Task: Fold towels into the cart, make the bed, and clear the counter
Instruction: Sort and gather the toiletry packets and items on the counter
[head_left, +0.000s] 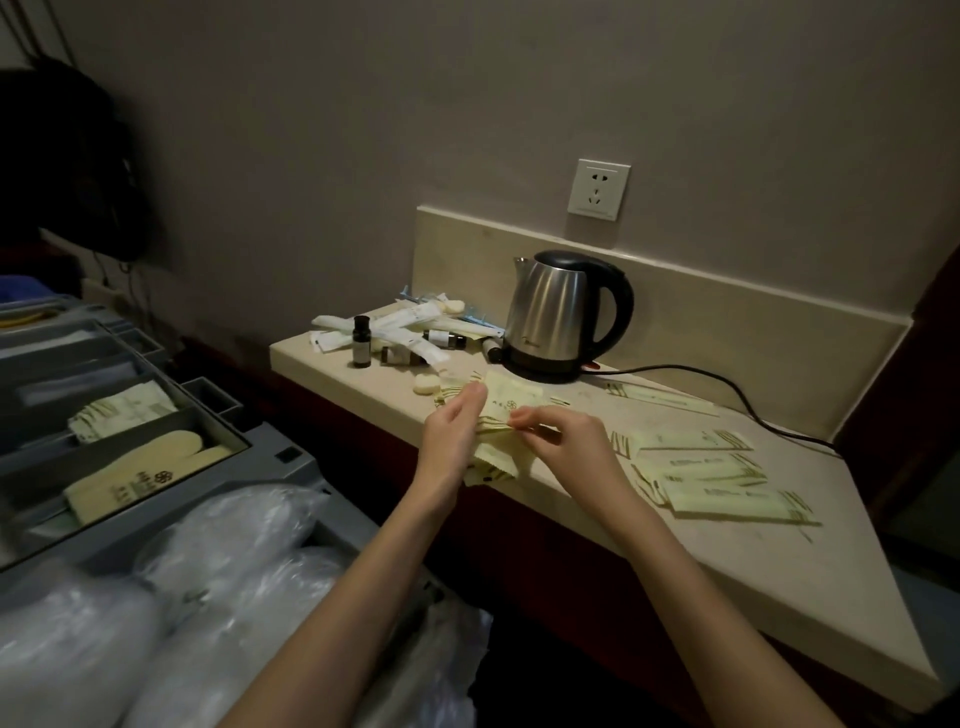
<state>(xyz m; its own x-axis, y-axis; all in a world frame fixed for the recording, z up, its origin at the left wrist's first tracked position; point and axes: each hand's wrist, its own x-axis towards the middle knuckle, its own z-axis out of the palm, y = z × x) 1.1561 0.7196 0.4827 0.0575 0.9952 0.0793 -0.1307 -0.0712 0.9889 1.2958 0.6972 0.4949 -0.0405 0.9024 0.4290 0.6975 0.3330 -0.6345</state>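
Both hands work at the front edge of the counter (649, 519). Left hand (449, 434): fingers mostly straight and together, lying along the left side of a bunch of pale yellow-green sachets (496, 447), supporting it. Right hand (563, 441): thumb and forefinger pinch the edge of the same bunch, remaining fingers loosely curled. The bunch overhangs the counter edge slightly; how many sachets it holds cannot be told.

On the counter, right of the hands: more loose sachets (711, 475) lying flat, some overlapping, near the front edge. One long sachet (660, 397) lies apart, farther back, beside the kettle cord (727, 389).

Behind the hands: steel kettle (563, 312) with black handle, upright on its base. Left of the kettle: a heap of white wrapped amenities (395, 325), one small dark bottle (362, 341) upright, others lying on their sides. A small round white item (426, 385) lies just beside the far end of the held bunch.

Wall socket (598, 189) above the backsplash, nothing plugged in.

Left of the counter: grey cart (291, 457) with tray compartments. One compartment holds matching sachets (122, 415); the next, nearer one holds tan slippers (140, 478) with a printed logo. Clear plastic-wrapped bundles (208, 597) fill the cart's near section; contents unclear.
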